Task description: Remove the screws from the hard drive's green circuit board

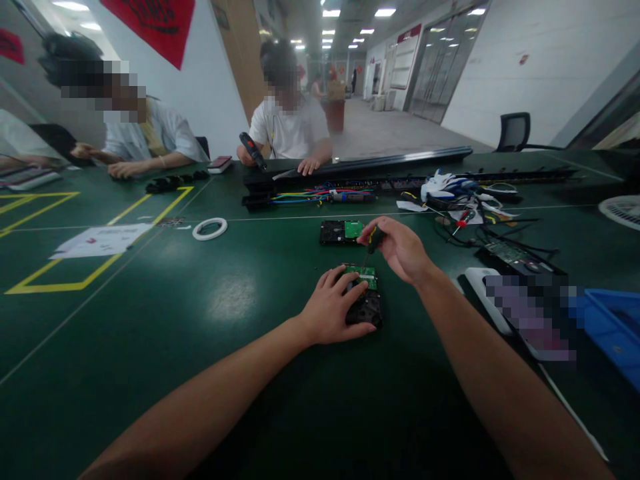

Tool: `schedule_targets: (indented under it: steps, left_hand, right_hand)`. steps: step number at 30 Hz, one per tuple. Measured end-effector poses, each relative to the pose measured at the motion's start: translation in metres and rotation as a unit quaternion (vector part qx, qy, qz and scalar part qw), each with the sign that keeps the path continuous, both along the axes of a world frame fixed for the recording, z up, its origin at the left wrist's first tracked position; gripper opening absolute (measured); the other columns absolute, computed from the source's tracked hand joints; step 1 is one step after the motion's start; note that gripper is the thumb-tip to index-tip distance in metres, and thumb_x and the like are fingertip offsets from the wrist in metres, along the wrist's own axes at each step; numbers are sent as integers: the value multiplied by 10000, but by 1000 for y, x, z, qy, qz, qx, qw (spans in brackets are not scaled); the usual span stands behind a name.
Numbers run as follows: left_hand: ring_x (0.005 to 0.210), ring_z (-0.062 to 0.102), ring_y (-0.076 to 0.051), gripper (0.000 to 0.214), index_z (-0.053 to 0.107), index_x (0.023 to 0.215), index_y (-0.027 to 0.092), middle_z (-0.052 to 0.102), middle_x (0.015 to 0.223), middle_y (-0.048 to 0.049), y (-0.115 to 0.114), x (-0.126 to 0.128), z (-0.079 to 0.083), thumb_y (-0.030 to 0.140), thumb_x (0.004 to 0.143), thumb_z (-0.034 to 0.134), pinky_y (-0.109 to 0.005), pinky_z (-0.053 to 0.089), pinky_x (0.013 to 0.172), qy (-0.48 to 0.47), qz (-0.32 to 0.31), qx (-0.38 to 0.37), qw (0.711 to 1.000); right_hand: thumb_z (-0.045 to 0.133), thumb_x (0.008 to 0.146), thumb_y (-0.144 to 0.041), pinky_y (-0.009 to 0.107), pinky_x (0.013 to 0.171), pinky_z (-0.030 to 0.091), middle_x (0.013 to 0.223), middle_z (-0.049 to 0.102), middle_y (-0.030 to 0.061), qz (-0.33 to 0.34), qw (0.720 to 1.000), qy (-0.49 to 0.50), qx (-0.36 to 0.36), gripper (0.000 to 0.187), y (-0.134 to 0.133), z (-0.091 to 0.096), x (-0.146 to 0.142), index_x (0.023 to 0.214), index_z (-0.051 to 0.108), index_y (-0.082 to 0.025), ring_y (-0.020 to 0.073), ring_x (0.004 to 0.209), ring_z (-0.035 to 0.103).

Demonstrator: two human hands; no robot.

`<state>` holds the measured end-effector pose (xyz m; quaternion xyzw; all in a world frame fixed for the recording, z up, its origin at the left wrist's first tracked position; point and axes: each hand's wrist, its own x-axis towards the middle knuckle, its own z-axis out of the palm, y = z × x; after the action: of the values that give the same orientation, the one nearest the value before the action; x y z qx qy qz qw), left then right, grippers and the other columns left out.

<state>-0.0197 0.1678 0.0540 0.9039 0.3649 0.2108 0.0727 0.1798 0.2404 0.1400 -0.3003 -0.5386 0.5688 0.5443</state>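
Note:
A hard drive (367,312) lies on the green table with its circuit board facing up. My left hand (334,303) rests over its left side, fingers spread across the drive and partly covering it. Above the board, my right hand (400,248) is closed around the black and yellow handle of a screwdriver (375,239). The thin shaft points down at the green board; whether the tip sits in a screw is too small to tell. Just beyond lies a second hard drive (336,232), also with a green board on top.
A white ring (210,229) and a paper sheet (103,240) lie leftward. Cables, gloves (445,187) and a red-tipped screwdriver (464,219) are heaped at right, near a phone (530,320) and blue bin (613,327). Across the table, a person (290,127) holds a power screwdriver (253,150) by a long black housing.

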Motion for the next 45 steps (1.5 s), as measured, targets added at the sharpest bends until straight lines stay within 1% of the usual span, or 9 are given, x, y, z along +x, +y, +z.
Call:
schedule_targets:
  steps: [5,8,12,18,22,28,38,42,45]
  left_hand:
    - [1541,312,-452,935,492,1577,259,504,1570,-140,-1,0,1,853,863,602,-668,299,1251,-2,1,0,1000]
    - [1543,306,-451,939,491,1578,249,500,1573,-144,0,-1,1,855,868,593,-666,296,1254,2,-2,3,1000]
    - [1544,303,-451,943,489,1578,242,500,1572,-148,0,-1,0,855,869,593,-665,293,1256,5,0,2,1000]
    - [1540,313,-450,940,489,1578,256,505,1569,-140,0,0,1,855,862,605,-667,299,1253,-1,-1,-3,1000]
    - [1540,312,-453,933,488,1580,265,498,1571,-140,0,-1,1,848,862,614,-672,300,1251,-3,-1,-3,1000]
    - [1541,313,-454,940,490,1580,264,501,1567,-140,0,0,1,855,859,608,-674,295,1254,-1,0,-7,1000]
    - [1541,314,-450,939,489,1580,262,501,1567,-142,0,-1,0,861,864,594,-669,293,1256,-5,1,-2,1000]
    - [1542,310,-452,945,493,1575,249,499,1569,-147,-1,0,1,858,860,602,-667,296,1254,-2,0,-2,1000]
    - [1539,315,-453,933,495,1572,260,504,1564,-146,0,0,2,850,860,610,-671,299,1250,-5,-1,-3,1000]
  right_hand:
    - [564,915,-328,408,879,508,781,716,38,29,1000,9,-6,176,-1,1,1,855,684,-215,213,795,690]
    - [575,897,-303,380,832,495,762,683,8,13,1000,0,-10,125,0,1,3,900,673,-225,188,754,652]
    - [577,877,-297,351,805,474,801,661,10,-15,999,-35,7,173,1,2,5,957,710,-219,178,792,612]
    - [565,883,-323,370,837,481,814,642,32,-1,999,-38,18,200,-2,5,1,770,694,-221,191,811,615]
    - [541,914,-364,394,847,488,729,614,19,18,1000,-21,0,238,-3,5,-2,744,647,-234,191,732,606]
    - [473,941,-431,375,758,470,748,600,30,20,1000,-5,-10,335,0,3,1,807,704,-229,191,716,566]
    - [533,919,-349,363,819,462,827,667,32,-1,998,-60,2,284,-3,7,3,975,778,-217,196,840,588]
    - [590,902,-358,352,816,459,855,668,30,-8,998,-60,6,220,-3,6,0,873,757,-219,185,841,600]
    - [591,904,-377,374,857,482,834,668,26,12,1000,-28,-5,212,-4,5,-3,808,703,-225,192,823,633]
